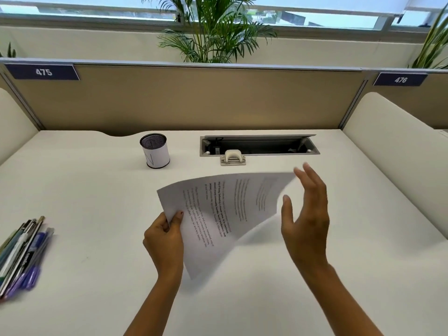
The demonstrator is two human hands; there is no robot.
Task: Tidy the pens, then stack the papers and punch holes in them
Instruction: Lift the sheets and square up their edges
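My left hand [164, 236] pinches the printed papers [225, 214] by one corner above the table [97, 202]. My right hand [306, 214] is open at their 3 o'clock edge. Sagging sheets may slip apart (single-corner hold). Hole punch [232, 158] sits at 12 o'clock.

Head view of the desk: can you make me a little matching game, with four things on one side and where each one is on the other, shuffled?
Things:
1. pens
2. pen cup
3. hole punch
4. papers

Places:
a. pinched in the left hand, lifted off the desk
b. standing upright, left of the hole punch
c. at the front rim of the cable hatch
d. lying bunched at the desk's left edge

Pairs: 1-d, 2-b, 3-c, 4-a
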